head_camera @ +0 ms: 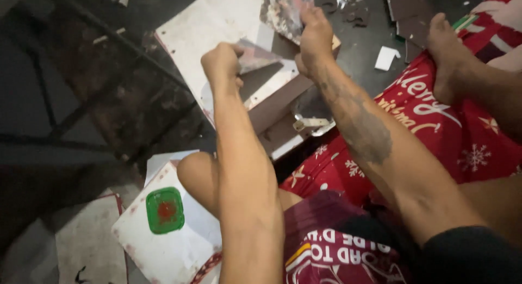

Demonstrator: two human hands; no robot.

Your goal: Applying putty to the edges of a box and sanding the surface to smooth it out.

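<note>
Both forearms stretch forward from the bottom of the view, over a bent knee and patterned maroon shorts. Just left of the knee lies a white board with a green square lid on it, red at its centre. Red festive cloth with white snowflakes covers the floor on the right, and a bare foot rests on its upper edge. Dark, scuffed floor fills the left side, crossed by thin black bars. Farther out lies a large white sheet stacked with brown card pieces, a small white scrap and torn bits beyond it.

Left hand is closed into a loose fist, its fingers pressed together and pinching the lower corner of a mottled paper sheet. Right hand is also curled shut, gripping the same sheet higher up by its edge. The sheet hangs between the 2 hands, raised above the white sheet and brown card, with a fold running from 1 grip to the other. A pale metal clip lies on the brown card below the right wrist.
</note>
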